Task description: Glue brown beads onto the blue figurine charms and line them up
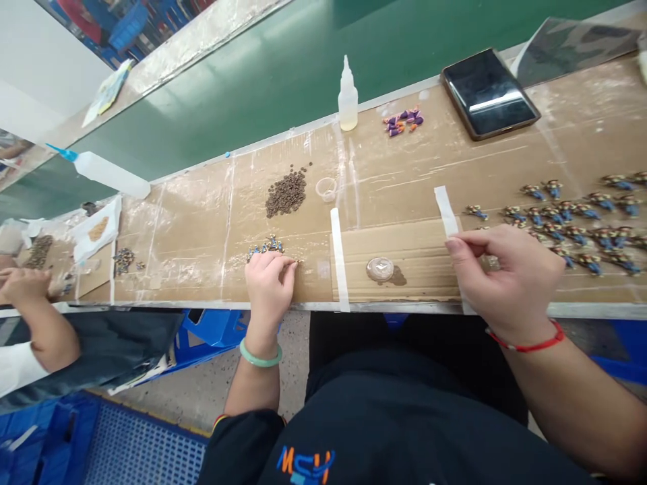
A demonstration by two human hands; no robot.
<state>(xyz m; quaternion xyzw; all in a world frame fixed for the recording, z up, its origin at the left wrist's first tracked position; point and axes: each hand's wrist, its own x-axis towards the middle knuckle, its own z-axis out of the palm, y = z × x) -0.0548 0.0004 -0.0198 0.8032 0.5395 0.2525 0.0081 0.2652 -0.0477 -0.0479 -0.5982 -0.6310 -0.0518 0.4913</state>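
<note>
My left hand (267,279) rests at the table's front edge, thumb and forefinger pinched on something too small to make out. Just beyond its knuckles lies a small cluster of blue and yellow figurines (273,244). My right hand (510,279) is closed in a pinch by the lower end of a white tape strip (445,210); whatever its fingertips hold is hidden. Between the hands, a corrugated cardboard piece (409,239) carries a small clear dish (379,269) and a dark wet spot. Many similar figurines (576,232) lie right of my right hand.
Behind are brown bits (287,194), a clear cup (326,189), a dropper bottle (348,101), purple-orange pieces (403,122) and a dark tablet (490,93). Leftward lie a blue-tipped bottle (108,174) and more figurines (124,260). A co-worker's hand (25,286) is at far left.
</note>
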